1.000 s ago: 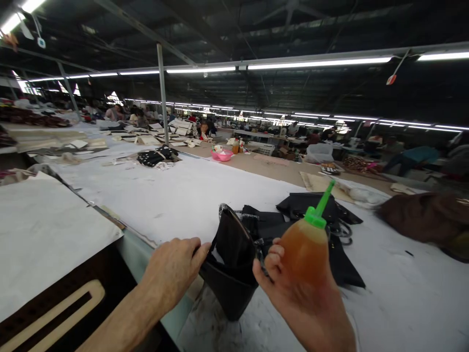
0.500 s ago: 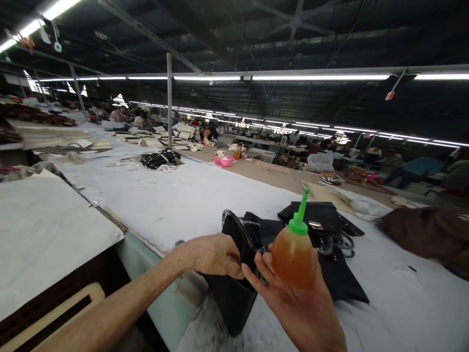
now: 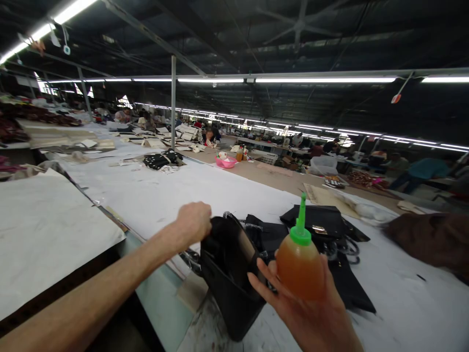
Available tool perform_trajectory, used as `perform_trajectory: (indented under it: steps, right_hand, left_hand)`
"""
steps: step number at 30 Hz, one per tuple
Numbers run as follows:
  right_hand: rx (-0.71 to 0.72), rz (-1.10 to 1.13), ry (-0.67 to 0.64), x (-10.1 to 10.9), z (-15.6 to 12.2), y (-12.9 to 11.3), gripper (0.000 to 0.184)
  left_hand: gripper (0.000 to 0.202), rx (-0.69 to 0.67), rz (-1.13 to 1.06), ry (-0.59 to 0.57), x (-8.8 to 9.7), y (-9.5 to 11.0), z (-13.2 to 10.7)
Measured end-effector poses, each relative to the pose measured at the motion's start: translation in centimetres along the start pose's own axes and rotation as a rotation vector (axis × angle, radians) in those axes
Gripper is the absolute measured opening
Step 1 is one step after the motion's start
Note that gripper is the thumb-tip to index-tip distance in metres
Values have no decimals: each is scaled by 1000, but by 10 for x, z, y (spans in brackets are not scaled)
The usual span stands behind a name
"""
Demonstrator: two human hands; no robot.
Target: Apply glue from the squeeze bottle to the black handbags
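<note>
A black handbag [image 3: 229,293] stands on the table in front of me, its mouth spread wide and its dark inside showing. My left hand [image 3: 194,222] is closed at the far left top edge of the bag; the fingertips are mostly hidden. In my right hand [image 3: 311,313] is a squeeze bottle [image 3: 300,266] of amber liquid, upright, with a green cap and nozzle. Two fingers of that hand reach out to the bag's right side.
More black bags [image 3: 315,220] with wrapped handles lie to the right. Further right is a brown bundle [image 3: 425,239]. A pink basin [image 3: 225,162] and a black dotted item [image 3: 163,160] sit farther off on the white-covered table [image 3: 146,195]. Several people work in the background.
My left hand has come up and left out of the bag's mouth to its upper edge. The mouth is wider now. My right hand still holds the bottle.
</note>
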State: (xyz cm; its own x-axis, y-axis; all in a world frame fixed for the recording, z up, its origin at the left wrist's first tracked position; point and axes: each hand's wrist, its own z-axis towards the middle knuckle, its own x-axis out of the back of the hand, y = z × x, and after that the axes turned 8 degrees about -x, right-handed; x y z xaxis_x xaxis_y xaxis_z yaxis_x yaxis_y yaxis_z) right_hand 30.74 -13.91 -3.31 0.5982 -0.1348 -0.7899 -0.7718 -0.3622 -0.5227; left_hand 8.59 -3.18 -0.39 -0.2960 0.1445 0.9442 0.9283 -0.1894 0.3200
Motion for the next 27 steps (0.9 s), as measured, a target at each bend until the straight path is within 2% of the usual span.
perform_trajectory:
  steps: [2,4,7,10,12,15,16,17,18,19,20,21,22,25,27]
  right_hand:
    - [7,4,-2,0,-2,-4,47]
    - [-2,2,-7,2,-3,-6,52]
    - [-46,7,-34,4,-1,-7,54]
    - [-82,-13,-59,4,2,-4,56]
    - [-77,-43,-41,2,2,-3,55]
    - [-63,-50,-9,-3,1,-2,50]
    - [-66,-45,-5,-4,1,-2,49]
    - [-66,-37,-7,-5,0,-2,48]
    - [-67,-31,-8,-6,0,-2,48]
    - [-68,-30,-9,-6,-1,-3,49]
    - [-66,-39,-12,-6,-1,-3,49]
    - [-62,-55,-15,-6,-1,-3,50]
    - [-58,-74,-17,-6,0,-3,50]
    - [-58,-109,-19,-5,2,-2,54]
    - [-67,-84,-24,-4,4,-1,58]
  left_hand:
    - [17,104,76,3,7,-28,5]
    - [13,163,95,-71,3,-49,4]
    - [26,122,54,-122,-14,-65,0]
    - [60,6,-49,-85,-20,-62,0]
    - [69,-67,-144,-9,-14,-52,0]
    - [54,-241,-226,254,-4,-26,-3]
    - [46,-336,-245,294,-4,-17,-4]
    - [39,-442,-271,261,-4,-8,-6]
    - [36,-545,-302,162,-7,-1,-7]
    - [33,-624,-323,17,-10,4,-8]
    - [28,-638,-310,-137,-13,7,-8]
    - [24,-592,-264,-261,-16,8,-7]
    - [24,-511,-196,-332,-18,6,-4]
    - [44,-259,-75,-404,-16,-6,4]
    - [44,-142,-202,-469,-8,-15,10]
